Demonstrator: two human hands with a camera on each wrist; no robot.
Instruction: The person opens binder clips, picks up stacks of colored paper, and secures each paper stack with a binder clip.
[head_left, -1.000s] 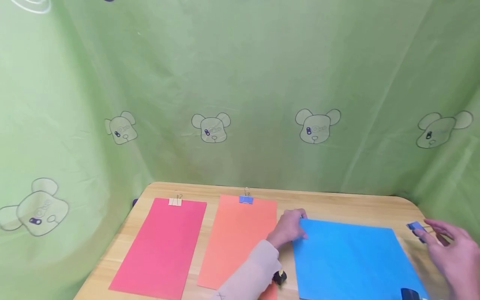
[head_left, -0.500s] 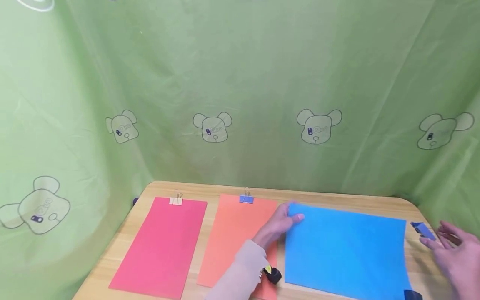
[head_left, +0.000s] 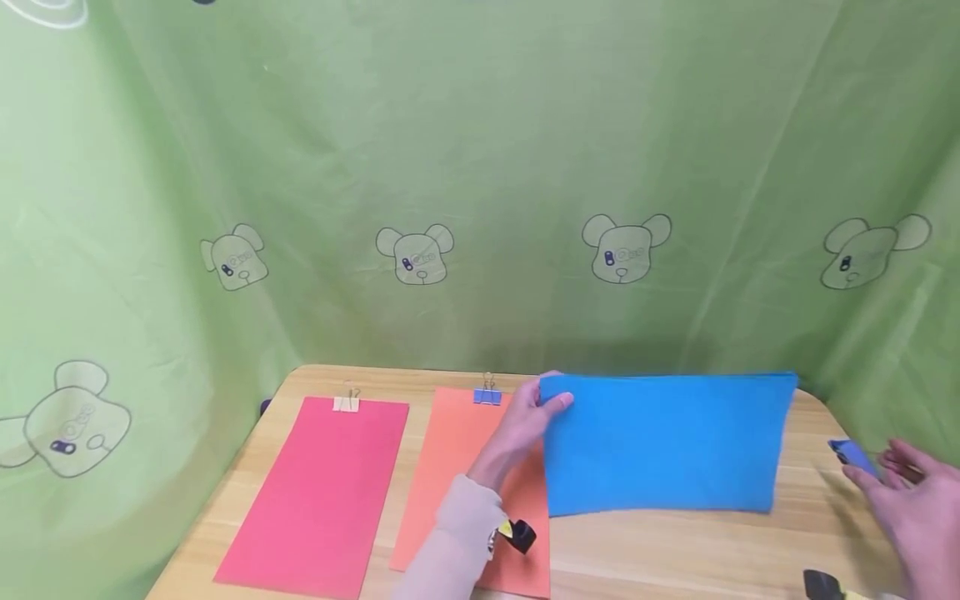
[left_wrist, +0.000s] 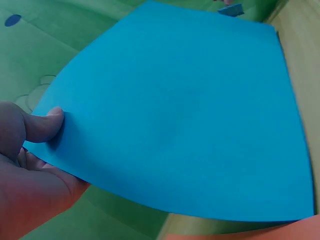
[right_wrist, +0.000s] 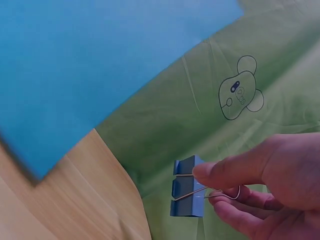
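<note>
My left hand (head_left: 525, 421) pinches the upper left corner of a stack of blue paper (head_left: 667, 442), thumb on the near face and fingers behind. The paper stands tilted up, its lower edge at the table. In the left wrist view the blue paper (left_wrist: 180, 115) bows slightly, with the thumb (left_wrist: 47, 127) pressed on it. Off to the right, my right hand (head_left: 911, 500) holds a blue binder clip (head_left: 853, 457) by its wire handles. That binder clip (right_wrist: 187, 192) shows up close in the right wrist view, apart from the paper.
A red sheet (head_left: 318, 492) with a white binder clip (head_left: 346, 404) lies on the wooden table (head_left: 675, 558) at the left. Beside it lies an orange sheet (head_left: 450, 467) with a blue binder clip (head_left: 487, 397), partly under my left arm. A green curtain (head_left: 517, 150) surrounds the table.
The blue paper has gone from lying flat to standing tilted up, shifting left and away. My left hand has moved left and up with its corner. The right hand keeps its binder clip.
</note>
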